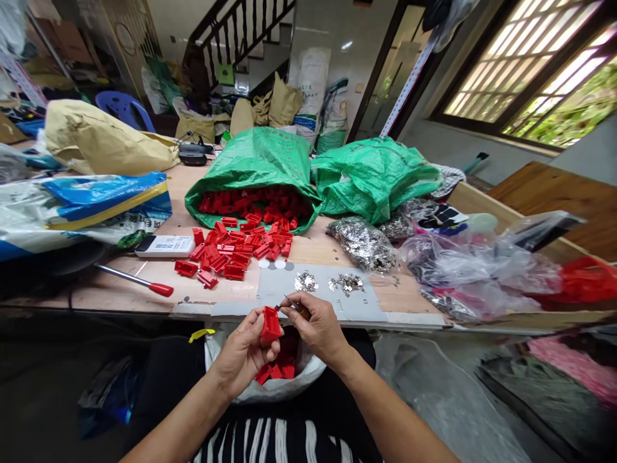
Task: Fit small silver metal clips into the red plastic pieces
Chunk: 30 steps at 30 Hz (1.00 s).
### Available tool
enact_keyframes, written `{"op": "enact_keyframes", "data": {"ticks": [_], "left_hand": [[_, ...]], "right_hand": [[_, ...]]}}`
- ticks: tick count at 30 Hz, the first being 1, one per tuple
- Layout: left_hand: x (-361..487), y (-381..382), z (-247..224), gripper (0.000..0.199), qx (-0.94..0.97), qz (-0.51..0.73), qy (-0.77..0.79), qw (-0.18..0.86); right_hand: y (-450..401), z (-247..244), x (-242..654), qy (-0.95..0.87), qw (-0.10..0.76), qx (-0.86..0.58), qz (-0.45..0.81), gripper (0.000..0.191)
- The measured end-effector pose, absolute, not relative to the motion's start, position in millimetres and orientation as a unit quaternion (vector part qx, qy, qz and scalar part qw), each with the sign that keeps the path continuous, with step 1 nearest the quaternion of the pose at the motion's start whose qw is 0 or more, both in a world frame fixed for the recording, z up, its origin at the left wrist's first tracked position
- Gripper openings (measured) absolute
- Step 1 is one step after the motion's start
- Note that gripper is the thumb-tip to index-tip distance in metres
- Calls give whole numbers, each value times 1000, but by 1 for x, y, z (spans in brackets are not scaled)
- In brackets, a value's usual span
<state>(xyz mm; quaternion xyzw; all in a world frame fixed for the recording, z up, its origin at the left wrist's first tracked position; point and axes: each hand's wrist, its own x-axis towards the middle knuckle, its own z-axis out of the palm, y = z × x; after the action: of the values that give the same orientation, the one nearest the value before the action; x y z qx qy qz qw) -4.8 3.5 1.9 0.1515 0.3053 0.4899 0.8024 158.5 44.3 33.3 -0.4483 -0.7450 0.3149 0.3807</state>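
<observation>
A red plastic piece (270, 325) is held upright between the thumb and fingers of my left hand (245, 354). My right hand (319, 326) grips a thin pointed tool with a brown handle (303, 310), its fingertips close to the top edge of the red piece. Beneath both hands, a white bag (301, 381) in my lap holds more red pieces. On the table, loose red pieces (236, 247) lie in a heap before an open green sack (260, 154) full of them. Two small piles of shiny metal parts (346, 283) rest on a grey sheet (279, 292).
A clear bag of metal parts (362, 243) and a second green sack (373, 173) stand right of centre, with plastic bags (477, 260) farther right. At left are a white box (165, 246), a red-tipped lever (160, 289) and a blue-white bag (106, 199).
</observation>
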Motion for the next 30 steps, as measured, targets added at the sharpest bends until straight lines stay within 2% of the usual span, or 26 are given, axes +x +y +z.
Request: {"op": "enact_keyframes", "data": {"ticks": [13,22,30], "left_hand": [[-4,2,2,10,115,461,268,838],[-4,1,-7,10,109,452,258,847],[-3,-1,-9,9,115,443,239,856]], "right_hand": [[43,29,163,-830,335,-370,249,10],[42,35,169,-834,274,-373,301,11],[40,31,168,-833,280,-370,302,14]]}}
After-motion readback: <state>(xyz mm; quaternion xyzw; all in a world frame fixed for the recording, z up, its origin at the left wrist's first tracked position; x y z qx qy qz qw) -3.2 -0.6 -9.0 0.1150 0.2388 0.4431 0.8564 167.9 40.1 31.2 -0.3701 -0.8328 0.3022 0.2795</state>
